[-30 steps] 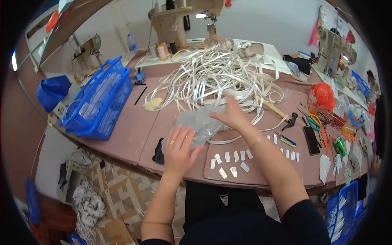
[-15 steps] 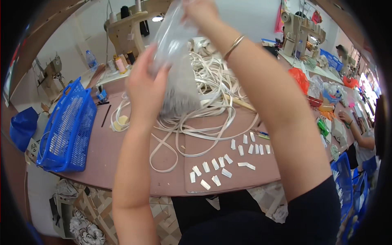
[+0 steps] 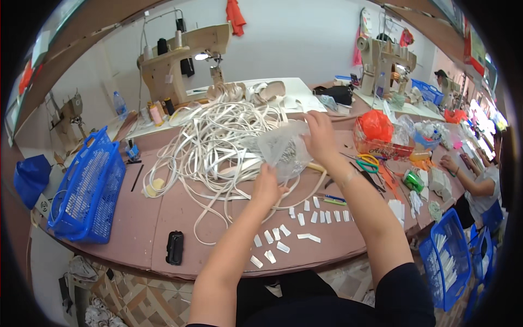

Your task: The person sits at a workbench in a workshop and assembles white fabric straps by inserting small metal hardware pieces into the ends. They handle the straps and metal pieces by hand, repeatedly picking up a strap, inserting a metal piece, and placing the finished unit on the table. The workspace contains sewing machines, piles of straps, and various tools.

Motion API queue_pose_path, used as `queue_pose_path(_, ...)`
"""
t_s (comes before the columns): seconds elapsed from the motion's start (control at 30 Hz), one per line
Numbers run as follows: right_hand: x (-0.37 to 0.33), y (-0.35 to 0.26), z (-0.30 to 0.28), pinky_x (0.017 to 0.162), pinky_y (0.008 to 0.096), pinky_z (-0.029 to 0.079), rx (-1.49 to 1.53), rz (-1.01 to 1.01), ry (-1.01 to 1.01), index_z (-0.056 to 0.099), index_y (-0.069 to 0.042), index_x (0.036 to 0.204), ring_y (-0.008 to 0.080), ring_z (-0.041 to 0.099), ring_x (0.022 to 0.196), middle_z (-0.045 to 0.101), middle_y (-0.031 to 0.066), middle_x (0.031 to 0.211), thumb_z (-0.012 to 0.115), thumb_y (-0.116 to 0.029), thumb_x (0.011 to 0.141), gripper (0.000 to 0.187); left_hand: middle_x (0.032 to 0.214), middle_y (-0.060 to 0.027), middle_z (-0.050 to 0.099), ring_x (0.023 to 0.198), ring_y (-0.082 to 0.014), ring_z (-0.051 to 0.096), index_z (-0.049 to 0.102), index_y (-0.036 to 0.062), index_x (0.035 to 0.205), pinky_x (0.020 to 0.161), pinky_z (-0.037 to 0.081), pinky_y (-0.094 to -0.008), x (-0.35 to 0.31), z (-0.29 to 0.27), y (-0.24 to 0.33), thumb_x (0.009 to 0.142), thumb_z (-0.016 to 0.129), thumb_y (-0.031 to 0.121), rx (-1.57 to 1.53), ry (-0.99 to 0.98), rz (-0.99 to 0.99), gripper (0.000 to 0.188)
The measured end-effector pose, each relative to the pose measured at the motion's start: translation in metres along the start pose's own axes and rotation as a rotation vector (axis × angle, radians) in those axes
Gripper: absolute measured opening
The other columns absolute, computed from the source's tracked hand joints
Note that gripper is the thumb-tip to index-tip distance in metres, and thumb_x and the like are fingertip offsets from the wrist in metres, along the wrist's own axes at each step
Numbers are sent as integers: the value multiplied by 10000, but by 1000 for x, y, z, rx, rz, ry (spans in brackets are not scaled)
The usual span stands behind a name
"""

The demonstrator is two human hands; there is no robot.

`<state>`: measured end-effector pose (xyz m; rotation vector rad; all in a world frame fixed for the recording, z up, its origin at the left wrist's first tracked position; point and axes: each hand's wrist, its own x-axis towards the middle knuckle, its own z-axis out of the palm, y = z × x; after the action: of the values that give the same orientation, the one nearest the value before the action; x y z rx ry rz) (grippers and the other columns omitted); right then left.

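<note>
I see passing room along the surface [image 3: 128,220] between blue basket [image 3: 90,191] and strap tangle [image 3: 210,147], black case [image 3: 175,248] sitting near the front edge. Tangle plus plastic bag [image 3: 283,150] block the middle; scissors [image 3: 368,163] and red bag [image 3: 376,126] crowd the right.

left hand [image 3: 267,188]: gripping clear bag [image 3: 283,150] low | right hand [image 3: 322,139]: at its right edge | white straps [image 3: 212,144]: heaped alongside

From the head, the view looks down and forward, quite near above the table [image 3: 128,229]'s six o'clock edge, reaching widely to the wall [image 3: 289,52] at twelve.
</note>
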<state>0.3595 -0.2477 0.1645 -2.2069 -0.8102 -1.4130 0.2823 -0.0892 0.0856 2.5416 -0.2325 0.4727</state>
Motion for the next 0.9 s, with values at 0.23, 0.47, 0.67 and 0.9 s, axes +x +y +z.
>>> queue_pose_path(0.23, -58, -34, 36, 814, 352, 426, 193, 91, -827, 599, -50, 918, 310, 539, 927, 559, 186, 975, 549, -70, 689, 235, 1233, -232, 310, 1112, -371, 389, 326, -11, 1232, 919, 361, -376, -18, -22, 2, 663, 689, 214, -212, -70, -35, 711)
queue_pose_path(0.47, -61, 12, 146, 804, 372, 430, -73, 181, -756, 579, -7, 951, 337, 549, 917, 570, 212, 980, 478, -164, 779, 254, 1266, -213, 324, 1122, -355, 395, 441, 12, 1170, 918, 364, -364, -63, -34, 10, 709, 619, 89, -256, 78, 198, 501)
queue_pose_path(0.67, -57, -1, 128, 739, 380, 441, 135, 248, -713, 579, 3, 916, 324, 567, 837, 585, 204, 923, 421, -189, 826, 265, 1070, -130, 529, 989, -282, 514, 571, 31, 1019, 878, 388, -357, -111, -49, -36, 737, 571, 45, -267, -45, 49, 283)
queue_pose_path(0.9, -40, 12, 123, 606, 345, 460, 219, 511, -652, 576, -4, 832, 225, 564, 683, 582, 120, 775, 506, -132, 800, 149, 1129, -103, 500, 1056, -283, 458, 550, 112, 1068, 871, 393, -381, -64, 24, -55, 772, 464, 75, 104, -158, 465, 310)
